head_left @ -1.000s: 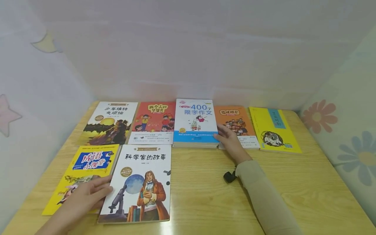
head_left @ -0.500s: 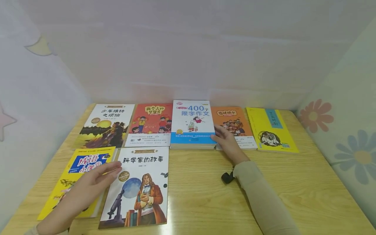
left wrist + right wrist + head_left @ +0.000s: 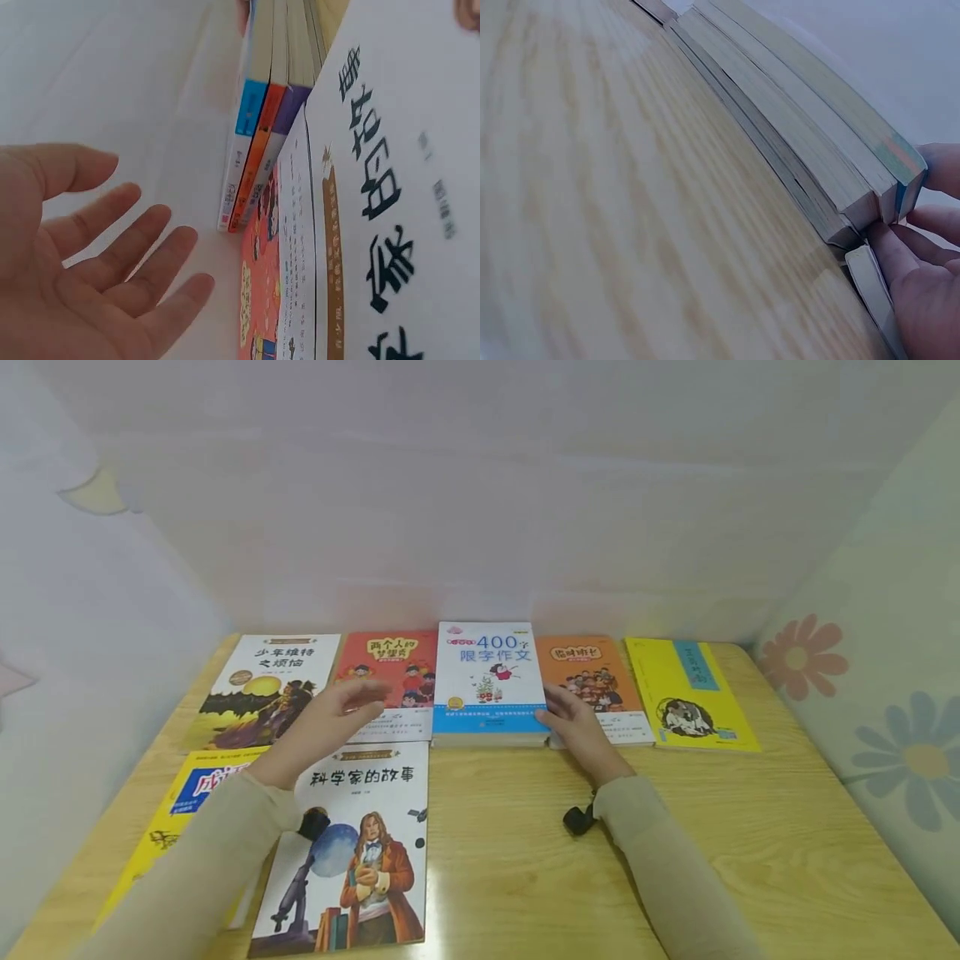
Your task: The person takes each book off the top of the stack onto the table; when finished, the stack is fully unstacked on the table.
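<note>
A stack of several books lies at the middle back, with a white-and-blue book (image 3: 491,677) on top. At its lower right corner my right hand (image 3: 581,731) grips the edge, thumb at the cover and fingers along the side. The right wrist view shows the page edges of the stacked books (image 3: 780,120) beside those fingers. My left hand (image 3: 322,727) is held over the red book (image 3: 401,660), apart from the stack. In the left wrist view its fingers (image 3: 161,277) are spread and hold nothing, facing blue, orange and purple spines (image 3: 262,112).
A black-and-yellow book (image 3: 258,693) lies back left, an orange book (image 3: 596,672) and a yellow book (image 3: 693,693) back right. In front lie another yellow book (image 3: 180,802), partly under my left arm, and a scientist-cover book (image 3: 367,860). Fabric walls surround the wooden table (image 3: 525,860).
My left hand has moved up and forward from the front yellow book to above the red book. My right hand stays at the stack's corner. The head view has shifted slightly.
</note>
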`<state>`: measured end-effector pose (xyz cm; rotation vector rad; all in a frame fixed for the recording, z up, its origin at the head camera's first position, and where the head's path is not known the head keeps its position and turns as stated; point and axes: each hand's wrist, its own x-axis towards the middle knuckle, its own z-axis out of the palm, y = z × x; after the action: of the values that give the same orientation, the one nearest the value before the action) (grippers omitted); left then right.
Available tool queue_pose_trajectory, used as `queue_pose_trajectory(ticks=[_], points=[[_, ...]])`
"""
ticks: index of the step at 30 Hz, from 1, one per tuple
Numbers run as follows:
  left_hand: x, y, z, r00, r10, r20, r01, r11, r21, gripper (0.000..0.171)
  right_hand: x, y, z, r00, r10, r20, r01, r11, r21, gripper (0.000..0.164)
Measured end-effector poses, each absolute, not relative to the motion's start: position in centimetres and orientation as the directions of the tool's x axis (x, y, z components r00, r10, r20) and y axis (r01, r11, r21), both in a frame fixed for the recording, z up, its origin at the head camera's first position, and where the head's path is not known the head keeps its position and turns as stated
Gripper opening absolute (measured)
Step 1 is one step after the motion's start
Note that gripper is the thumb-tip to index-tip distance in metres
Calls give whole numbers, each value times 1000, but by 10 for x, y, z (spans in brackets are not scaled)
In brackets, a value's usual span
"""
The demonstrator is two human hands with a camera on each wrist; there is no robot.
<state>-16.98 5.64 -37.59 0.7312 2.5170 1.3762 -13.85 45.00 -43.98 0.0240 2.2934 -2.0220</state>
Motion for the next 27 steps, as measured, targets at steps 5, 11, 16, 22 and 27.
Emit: queue_pose_trajectory(ticks=[5, 11, 16, 22, 27], points=[[-192, 64, -398, -817, 577, -13, 374, 547, 749, 63, -138, 446, -446, -996, -53, -74, 66, 137, -988, 66], [-201, 68, -416, -793, 594, -134, 295, 567, 769, 79, -137, 444, -443, -997, -48, -56, 49, 145, -988, 66], [-203, 75, -420, -738, 657, -154, 356, 573, 738, 88, -135, 447, -439, -998, -22, -51, 46, 164, -985, 64], [-200, 76, -426, -690, 703, -171, 481, 623, 616, 98, -132, 449, -436, -998, -4, -63, 62, 182, -981, 63], [-201, 72, -429, -685, 709, -169, 523, 639, 564, 101, -135, 447, -435, -998, -13, -60, 57, 170, -984, 63]])
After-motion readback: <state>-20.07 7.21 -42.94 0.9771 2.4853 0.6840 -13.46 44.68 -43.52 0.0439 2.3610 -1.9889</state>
